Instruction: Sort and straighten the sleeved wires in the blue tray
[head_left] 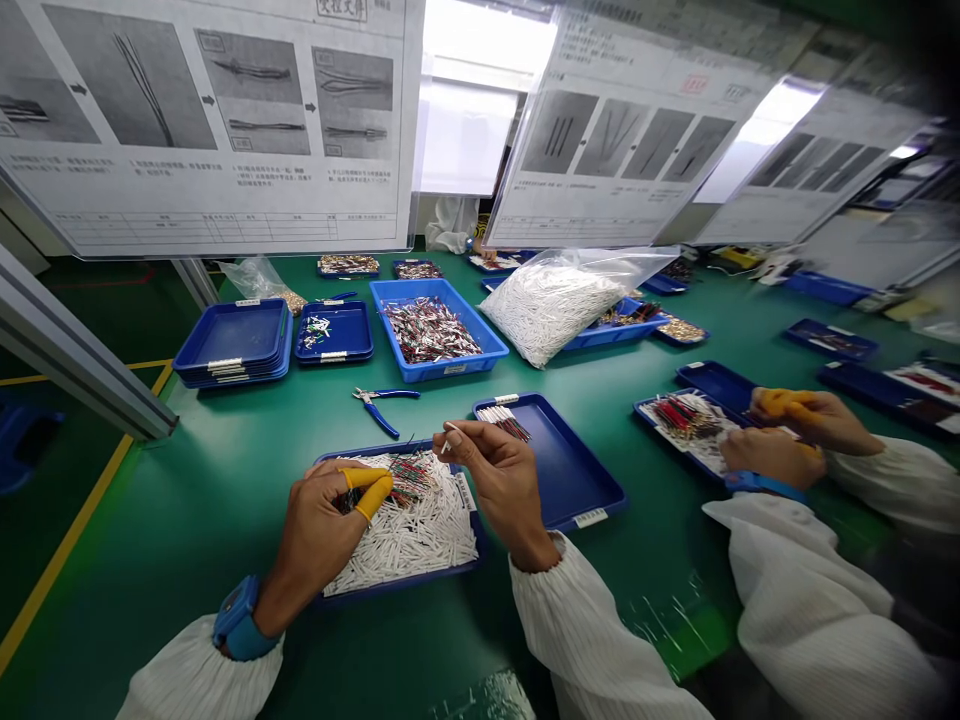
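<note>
On the left instruction sheet (pixel 225 197), a boxed stamp (pixel 341 8) at the upper edge carries Chinese characters, the last two legible as 文件. Black arrows (pixel 208 99) point right between its photos; the Chinese captions beneath and the form row at the bottom are too small to read. The middle sheet (pixel 585 205) bears a red stamp (pixel 695 84) and Chinese print, also unreadable. White labels (pixel 227 364) on the stacked blue trays (pixel 232 335), the light-blue bin (pixel 412 375) and the tray of white tubes (pixel 405 582) are likewise illegible.
</note>
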